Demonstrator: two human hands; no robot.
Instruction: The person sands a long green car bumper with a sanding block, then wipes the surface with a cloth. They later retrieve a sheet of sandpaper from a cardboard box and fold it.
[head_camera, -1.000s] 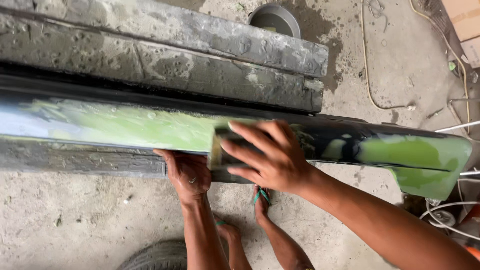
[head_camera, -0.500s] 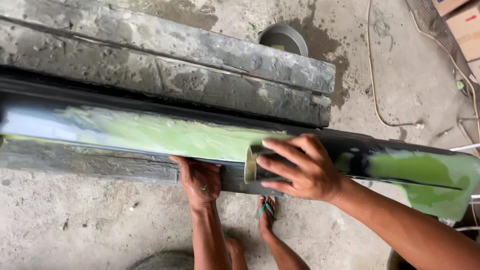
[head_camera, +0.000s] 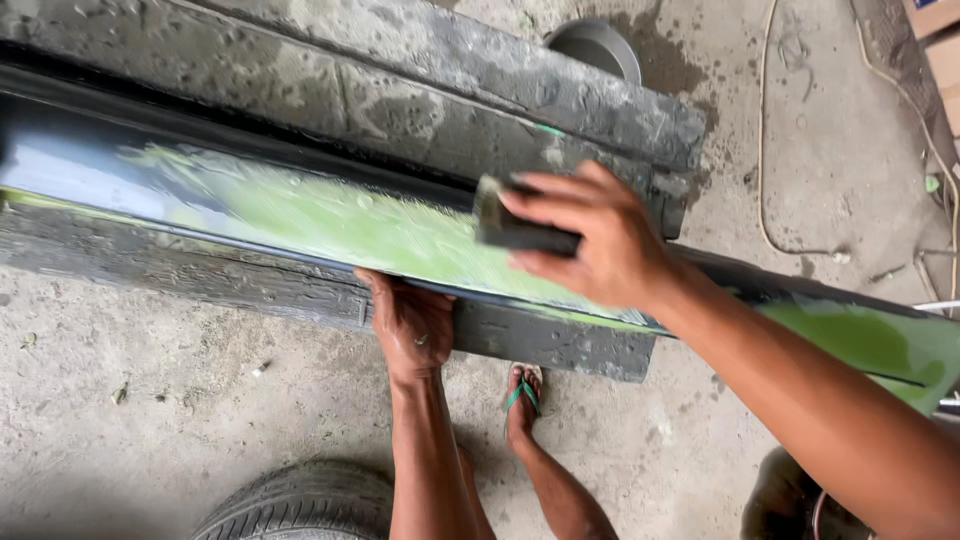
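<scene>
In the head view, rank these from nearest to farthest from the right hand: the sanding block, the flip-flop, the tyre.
1. Sanding block: gripped in the right hand, over the green-coated panel.
2. Flip-flop: on the foot below the panel, on the concrete floor.
3. Tyre: at the bottom edge, lower left of the hand.

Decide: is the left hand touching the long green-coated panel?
Touching. The head view shows the left hand gripping the panel's lower edge, fingers curled against it.
</scene>
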